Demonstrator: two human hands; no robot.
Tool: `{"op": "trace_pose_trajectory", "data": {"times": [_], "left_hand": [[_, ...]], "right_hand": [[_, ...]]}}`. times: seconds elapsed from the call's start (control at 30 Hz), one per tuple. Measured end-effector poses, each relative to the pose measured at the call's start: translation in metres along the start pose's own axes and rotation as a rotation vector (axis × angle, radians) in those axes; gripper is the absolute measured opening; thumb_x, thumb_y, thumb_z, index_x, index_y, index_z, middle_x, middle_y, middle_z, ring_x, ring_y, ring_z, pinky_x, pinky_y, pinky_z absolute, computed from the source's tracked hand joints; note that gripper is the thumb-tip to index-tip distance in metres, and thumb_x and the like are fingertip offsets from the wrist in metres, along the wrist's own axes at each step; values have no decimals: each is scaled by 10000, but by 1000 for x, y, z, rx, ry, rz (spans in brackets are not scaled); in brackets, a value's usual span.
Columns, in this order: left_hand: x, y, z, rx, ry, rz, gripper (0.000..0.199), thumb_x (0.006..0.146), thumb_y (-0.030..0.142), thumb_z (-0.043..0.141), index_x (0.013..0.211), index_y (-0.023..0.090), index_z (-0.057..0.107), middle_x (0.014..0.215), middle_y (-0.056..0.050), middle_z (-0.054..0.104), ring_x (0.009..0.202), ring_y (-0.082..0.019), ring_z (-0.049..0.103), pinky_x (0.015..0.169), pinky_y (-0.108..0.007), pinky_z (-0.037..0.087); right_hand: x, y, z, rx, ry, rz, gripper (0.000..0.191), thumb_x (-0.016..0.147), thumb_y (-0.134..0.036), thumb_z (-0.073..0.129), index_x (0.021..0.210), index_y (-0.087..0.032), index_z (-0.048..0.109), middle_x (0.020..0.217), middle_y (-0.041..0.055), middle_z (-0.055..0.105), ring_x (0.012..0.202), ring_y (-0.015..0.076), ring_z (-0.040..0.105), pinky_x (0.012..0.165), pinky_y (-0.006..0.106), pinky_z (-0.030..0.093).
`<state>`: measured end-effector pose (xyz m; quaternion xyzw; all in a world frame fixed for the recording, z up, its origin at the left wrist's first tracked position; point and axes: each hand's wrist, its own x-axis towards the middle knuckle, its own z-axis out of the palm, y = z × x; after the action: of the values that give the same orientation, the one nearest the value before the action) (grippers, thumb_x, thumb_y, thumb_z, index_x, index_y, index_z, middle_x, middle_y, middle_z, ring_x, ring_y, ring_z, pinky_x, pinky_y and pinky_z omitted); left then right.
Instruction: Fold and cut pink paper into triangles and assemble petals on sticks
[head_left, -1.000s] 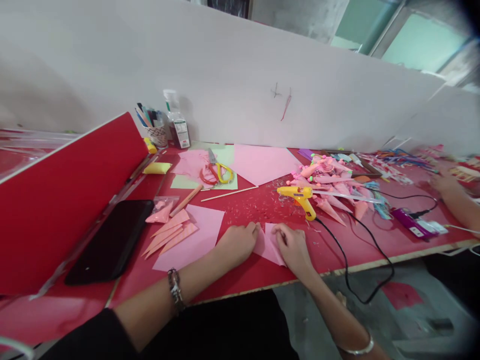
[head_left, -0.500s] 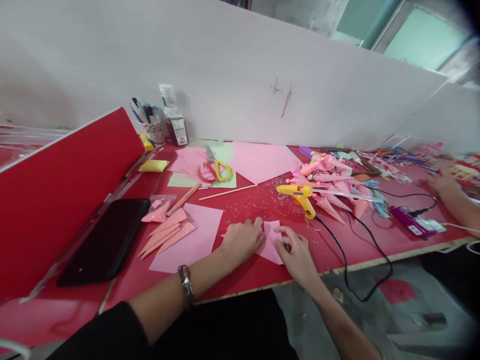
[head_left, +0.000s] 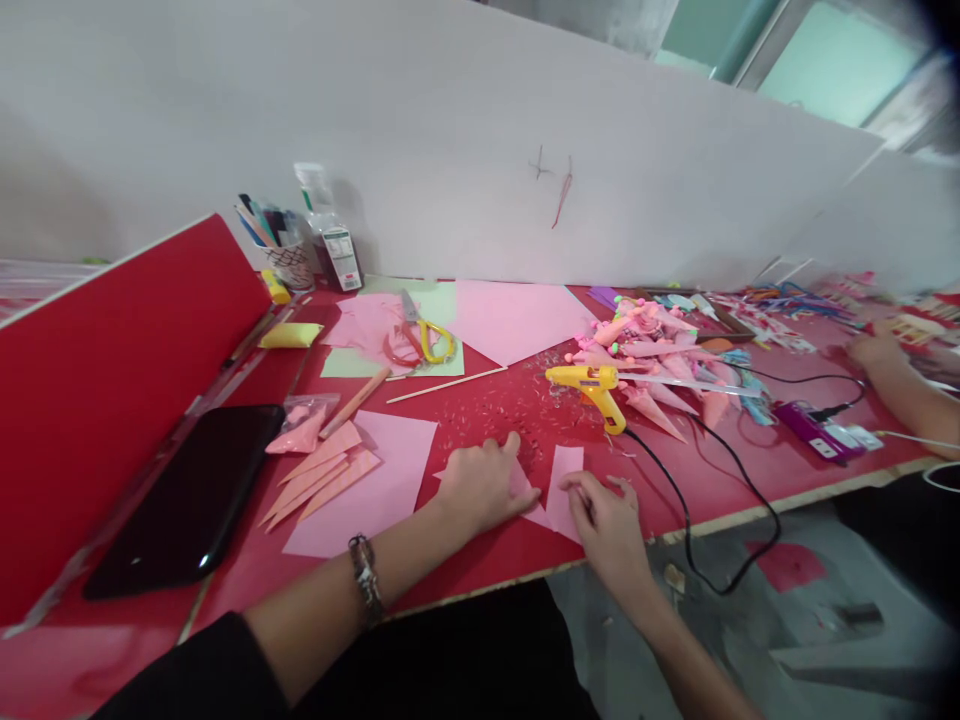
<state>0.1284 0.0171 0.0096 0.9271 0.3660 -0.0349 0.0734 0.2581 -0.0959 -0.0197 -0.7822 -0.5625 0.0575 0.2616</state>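
Observation:
My left hand (head_left: 480, 487) lies over a pink paper piece (head_left: 527, 495) near the table's front edge, thumb spread away from the other fingers. Most of that piece is covered by the hand. Just to the right, my right hand (head_left: 609, 515) has its thumb and fingers closed at the edge of a pink paper strip (head_left: 565, 480). The strip stands beside the other piece, meeting it at the lower end; whether they are one folded sheet I cannot tell. Left of my hands, several folded peach paper cones (head_left: 326, 475) rest on a pink sheet (head_left: 401, 450).
A yellow glue gun (head_left: 596, 388) lies beside a heap of pink cones (head_left: 649, 345). Scissors (head_left: 427, 335), a wooden stick (head_left: 446, 385) and a black phone (head_left: 191, 500) are on the red table (head_left: 480, 415). Another person's hand (head_left: 881, 352) is at the far right.
My right hand has shifted right with the paper strip, widening the distance between my hands. My left thumb now points out over the paper. The view has turned slightly.

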Motion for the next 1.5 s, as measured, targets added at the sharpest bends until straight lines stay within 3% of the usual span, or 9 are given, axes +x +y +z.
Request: {"op": "trace_pose_trajectory", "data": {"times": [0.17,0.33,0.5,0.67,0.8,0.93,1.23,1.37,1.5], "left_hand": [[-3,-2,-2,-33,-32,9,738,719,623,410,1274,141,347,995,-153,588,779,-304,604,593,-375,463],[-4,-3,0,-54,2,18,742,714,607,422,1275,128,344,957,-142,600,762,-310,605,584,-389,464],[-5,-9,4,-107,64,50,537,756,477,424,1193,166,422,931,-105,619,762,-294,610,595,-372,460],[-7,-15,3,-118,66,45,352,789,434,393,937,166,568,818,-89,643,721,-264,617,594,-335,446],[-8,-16,3,-116,98,59,352,772,407,435,1022,175,525,856,-78,649,734,-248,618,597,-314,445],[-7,-19,4,-94,126,94,321,772,367,431,1024,181,506,816,-66,653,700,-247,621,576,-312,447],[1,-30,8,-74,131,202,339,774,440,436,818,139,586,757,-102,648,658,-235,614,579,-306,446],[0,-32,9,-93,160,244,311,796,432,436,871,168,583,866,-87,641,844,-246,581,665,-307,448],[-2,-34,5,-77,225,280,413,786,508,434,982,166,555,1027,-107,588,981,-267,502,754,-349,434]], "right_hand": [[-7,10,-4,-39,44,14,210,836,-166,363,840,-205,570,773,9,667,712,165,605,894,398,286],[-7,11,-11,121,110,-8,194,847,-211,373,867,-192,564,836,48,651,791,188,582,717,309,417],[19,-21,-24,315,114,-194,177,836,-178,390,867,-196,563,851,45,626,816,167,582,729,268,442],[74,-68,-28,453,35,-397,256,804,-118,398,943,-203,596,953,41,624,922,155,566,820,272,427],[128,-99,-9,554,-101,-471,310,758,-87,412,990,-200,584,1013,28,609,915,141,557,827,272,426],[182,-125,27,627,-245,-337,387,701,-52,441,1060,-173,519,1055,35,590,799,117,576,732,241,467],[269,-168,108,493,-190,-192,394,661,-17,479,1016,-186,508,1001,18,589,862,139,563,796,264,446],[282,-175,115,431,-177,-149,366,718,-68,471,1071,-167,480,954,44,593,868,155,568,797,277,436],[281,-169,100,363,-154,-153,338,764,-167,487,1100,-130,465,1044,110,556,931,183,542,815,302,417]]}}
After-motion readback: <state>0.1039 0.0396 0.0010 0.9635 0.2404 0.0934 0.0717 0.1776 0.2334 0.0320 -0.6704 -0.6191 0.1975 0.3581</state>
